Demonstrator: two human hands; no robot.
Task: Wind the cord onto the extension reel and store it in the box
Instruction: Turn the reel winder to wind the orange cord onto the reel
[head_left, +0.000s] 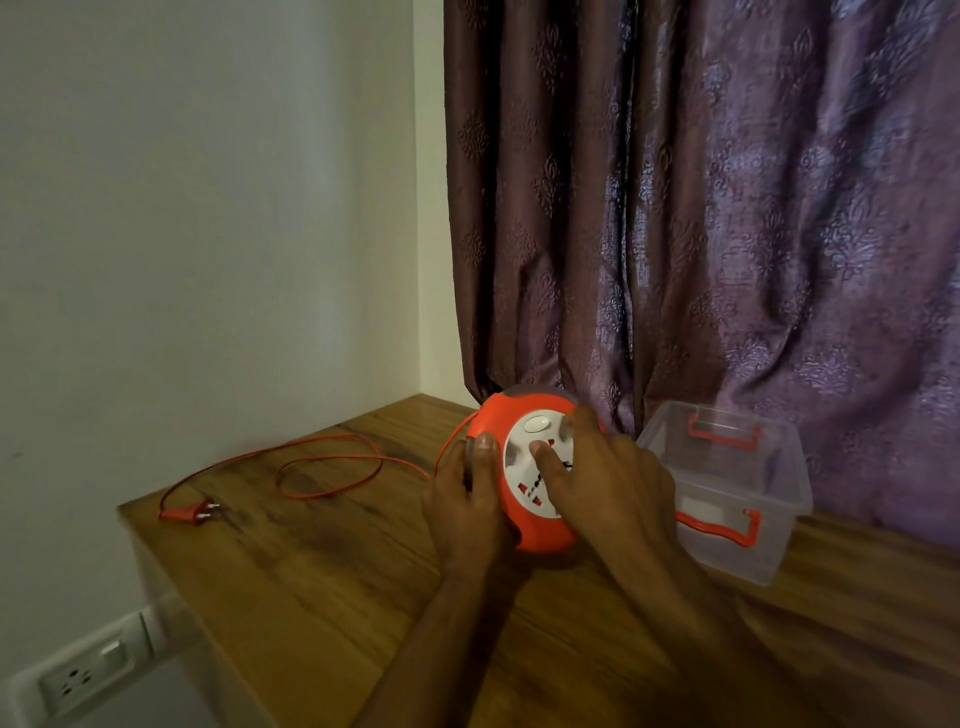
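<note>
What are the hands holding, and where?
The left hand grips the round orange extension reel by its left rim; the right hand rests on its white face.

A single head-worn wide-angle view looks forward and down from above the near edge of the tabletop (311, 597), close enough that both forearms enter from the bottom of the frame. It faces a room corner: bare wall (208, 208) fills the left half, curtain (727, 208) the upper right. Straight edges bow slightly.
</note>
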